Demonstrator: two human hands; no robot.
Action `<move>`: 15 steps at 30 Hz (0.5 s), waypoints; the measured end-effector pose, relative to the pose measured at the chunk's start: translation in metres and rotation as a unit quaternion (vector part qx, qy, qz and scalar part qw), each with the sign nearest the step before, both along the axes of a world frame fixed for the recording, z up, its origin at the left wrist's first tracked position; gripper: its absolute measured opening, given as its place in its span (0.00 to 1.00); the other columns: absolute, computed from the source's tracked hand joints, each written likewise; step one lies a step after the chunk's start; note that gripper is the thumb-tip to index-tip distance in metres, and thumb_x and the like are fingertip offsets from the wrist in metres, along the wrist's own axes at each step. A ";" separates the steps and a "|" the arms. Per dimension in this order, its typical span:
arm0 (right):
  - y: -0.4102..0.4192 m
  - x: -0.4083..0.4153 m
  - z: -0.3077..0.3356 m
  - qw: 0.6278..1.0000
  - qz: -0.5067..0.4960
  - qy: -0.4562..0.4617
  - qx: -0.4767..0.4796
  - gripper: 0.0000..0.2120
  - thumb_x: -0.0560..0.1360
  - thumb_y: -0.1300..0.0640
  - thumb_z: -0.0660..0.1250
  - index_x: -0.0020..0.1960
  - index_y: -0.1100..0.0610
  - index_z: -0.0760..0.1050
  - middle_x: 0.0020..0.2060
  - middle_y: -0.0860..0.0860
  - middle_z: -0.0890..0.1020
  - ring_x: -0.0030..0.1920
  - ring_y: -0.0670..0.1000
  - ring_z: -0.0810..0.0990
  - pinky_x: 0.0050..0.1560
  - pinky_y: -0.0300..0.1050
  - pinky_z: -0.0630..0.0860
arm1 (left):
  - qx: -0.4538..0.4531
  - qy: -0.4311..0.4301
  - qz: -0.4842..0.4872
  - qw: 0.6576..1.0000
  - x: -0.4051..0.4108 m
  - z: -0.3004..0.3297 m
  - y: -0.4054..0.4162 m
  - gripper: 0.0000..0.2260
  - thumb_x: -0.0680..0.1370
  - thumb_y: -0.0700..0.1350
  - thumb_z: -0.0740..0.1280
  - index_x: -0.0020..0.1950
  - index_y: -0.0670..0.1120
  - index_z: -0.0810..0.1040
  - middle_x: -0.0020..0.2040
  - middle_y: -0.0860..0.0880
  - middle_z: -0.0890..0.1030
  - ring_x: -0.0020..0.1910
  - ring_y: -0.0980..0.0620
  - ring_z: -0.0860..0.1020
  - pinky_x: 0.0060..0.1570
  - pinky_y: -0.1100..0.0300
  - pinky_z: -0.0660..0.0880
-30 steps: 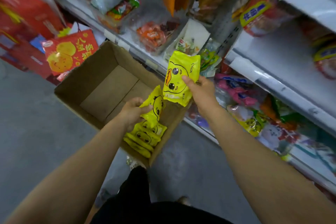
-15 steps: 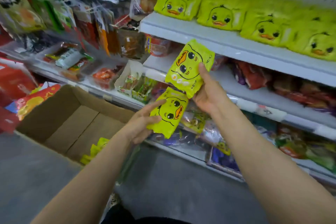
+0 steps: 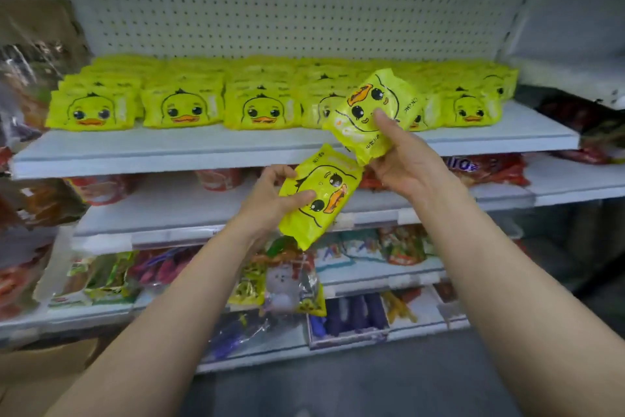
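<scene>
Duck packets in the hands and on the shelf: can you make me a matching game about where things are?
1 left packet, in left hand
2 right packet, in right hand
3 packet row
4 pegboard

A upright on top shelf
B white, behind the top shelf
C held higher, before the row
D held lower

Pairs: 1-D, 2-C, 3-A, 4-B

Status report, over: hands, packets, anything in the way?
Left hand grips lower packet. Right hand grips upper packet, up at shelf height. Packet rows stand at its back.
</scene>
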State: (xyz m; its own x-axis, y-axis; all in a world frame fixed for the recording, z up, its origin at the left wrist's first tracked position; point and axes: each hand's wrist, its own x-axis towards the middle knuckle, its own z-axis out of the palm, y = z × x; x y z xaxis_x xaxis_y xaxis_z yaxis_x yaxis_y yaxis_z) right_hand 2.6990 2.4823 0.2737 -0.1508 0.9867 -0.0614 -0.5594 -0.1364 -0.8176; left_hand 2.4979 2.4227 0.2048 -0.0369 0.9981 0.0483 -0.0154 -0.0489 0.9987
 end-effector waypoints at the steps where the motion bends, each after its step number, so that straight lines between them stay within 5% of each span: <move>1: 0.007 0.014 0.004 1.000 -0.013 -0.010 0.009 0.22 0.72 0.59 0.72 0.65 0.62 0.76 0.56 0.57 0.84 0.55 0.55 0.83 0.49 0.51 0.83 | -0.006 0.016 -0.013 1.000 0.012 0.007 0.014 0.21 0.66 0.40 0.79 0.50 0.51 0.71 0.53 0.41 0.80 0.45 0.43 0.80 0.38 0.54 0.77; 4: 0.030 0.054 0.013 0.996 -0.067 -0.046 0.041 0.19 0.74 0.67 0.70 0.64 0.65 0.75 0.49 0.57 0.85 0.46 0.53 0.86 0.40 0.48 0.83 | -0.019 0.032 -0.076 0.996 0.046 0.023 0.058 0.21 0.69 0.40 0.77 0.53 0.51 0.69 0.53 0.37 0.82 0.41 0.42 0.82 0.35 0.53 0.76; 6: 0.048 0.081 0.017 0.990 -0.113 -0.065 0.056 0.18 0.73 0.70 0.70 0.63 0.66 0.75 0.52 0.59 0.84 0.46 0.54 0.85 0.45 0.49 0.83 | -0.009 0.067 -0.101 0.993 0.070 0.035 0.088 0.22 0.68 0.42 0.78 0.54 0.52 0.69 0.50 0.39 0.82 0.39 0.42 0.81 0.36 0.49 0.76; 9: 0.076 0.121 0.027 0.983 -0.147 -0.092 0.069 0.15 0.74 0.69 0.70 0.60 0.65 0.77 0.56 0.61 0.83 0.50 0.55 0.85 0.50 0.49 0.83 | 0.018 0.167 -0.125 0.978 0.103 0.053 0.134 0.25 0.67 0.47 0.79 0.58 0.51 0.70 0.52 0.51 0.77 0.48 0.53 0.77 0.44 0.55 0.73; 12: 0.109 0.158 0.040 0.976 -0.168 -0.112 0.078 0.19 0.74 0.69 0.70 0.64 0.66 0.75 0.57 0.61 0.83 0.53 0.57 0.84 0.48 0.49 0.83 | 0.022 0.184 -0.174 0.967 0.138 0.067 0.182 0.29 0.66 0.49 0.79 0.61 0.52 0.70 0.60 0.49 0.72 0.60 0.56 0.68 0.49 0.58 0.69; 15: 0.137 0.193 0.056 0.967 -0.197 -0.137 0.089 0.22 0.73 0.67 0.71 0.66 0.64 0.74 0.57 0.60 0.83 0.57 0.60 0.82 0.54 0.57 0.81 | 0.034 0.221 -0.233 0.946 0.170 0.086 0.218 0.34 0.60 0.54 0.82 0.62 0.53 0.72 0.62 0.49 0.74 0.62 0.55 0.71 0.56 0.56 0.71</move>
